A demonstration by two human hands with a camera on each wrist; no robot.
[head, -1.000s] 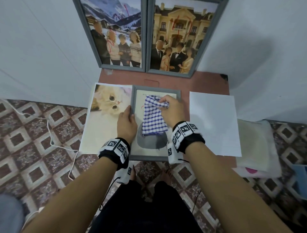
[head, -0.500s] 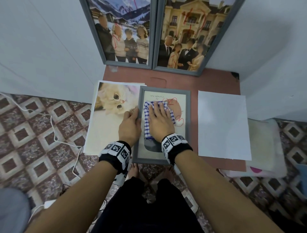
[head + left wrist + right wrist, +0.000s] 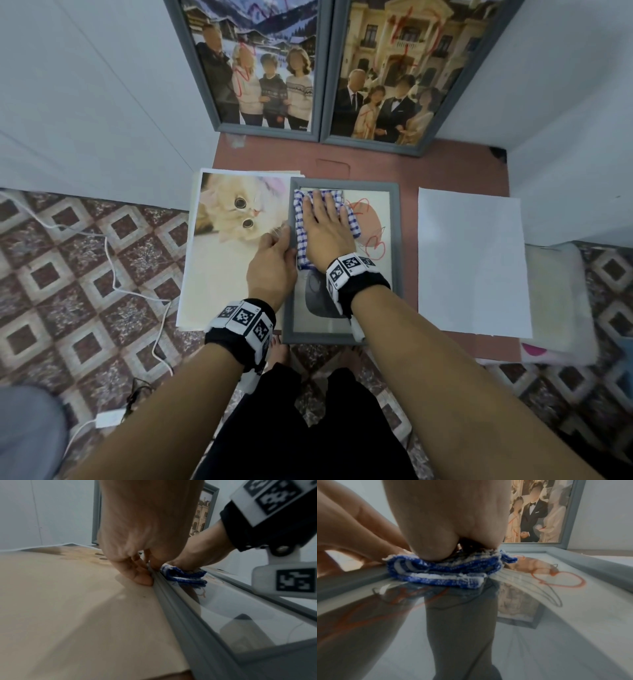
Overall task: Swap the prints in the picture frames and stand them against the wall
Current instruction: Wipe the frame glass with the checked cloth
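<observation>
A grey picture frame (image 3: 363,183) lies flat on the reddish table (image 3: 376,161), with red scribbles (image 3: 565,580) on its glass. My right hand (image 3: 325,229) lies flat with straight fingers on a blue-and-white checked cloth (image 3: 352,221), pressing it on the glass near the top left corner. My left hand (image 3: 274,253) grips the frame's left rail (image 3: 180,615), fingers down against its outer edge. A loose cat print (image 3: 233,212) lies under that hand. Two framed family photos (image 3: 260,68) (image 3: 387,75) stand against the wall.
A blank white sheet (image 3: 472,260) lies on the table right of the flat frame. A pale cushion (image 3: 555,294) sits past the table's right edge. A white cable (image 3: 113,260) runs over the tiled floor at the left. My feet are under the front edge.
One second ago my right hand pinched the hanging cloth; it then went flat on it. Since then it has slid the cloth up toward the frame's top left. My left hand kept its hold.
</observation>
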